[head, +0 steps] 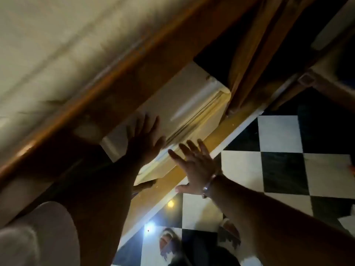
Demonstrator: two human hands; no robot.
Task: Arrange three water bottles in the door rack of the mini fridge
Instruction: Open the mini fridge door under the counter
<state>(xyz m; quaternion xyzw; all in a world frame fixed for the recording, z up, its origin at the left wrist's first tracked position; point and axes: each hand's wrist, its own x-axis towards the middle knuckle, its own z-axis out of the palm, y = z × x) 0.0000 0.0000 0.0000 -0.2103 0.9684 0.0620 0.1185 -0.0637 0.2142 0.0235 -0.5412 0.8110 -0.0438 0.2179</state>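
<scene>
The cream mini fridge (184, 100) sits in a wooden cabinet niche, and its door looks shut. My left hand (146, 139) lies in shadow with fingers spread flat against the fridge door. My right hand (194, 166), with a bracelet on its wrist, is spread open against the fridge's lower edge and the wood below it. Neither hand holds anything. No water bottle shows in this blurred, tilted view.
A wooden counter edge (115, 73) runs diagonally above the fridge, with a pale wall (57, 35) beyond. A black-and-white checkered floor (278, 160) fills the lower right. My feet in sandals (169, 244) stand on it. Brown cabinet panels (247, 54) flank the fridge.
</scene>
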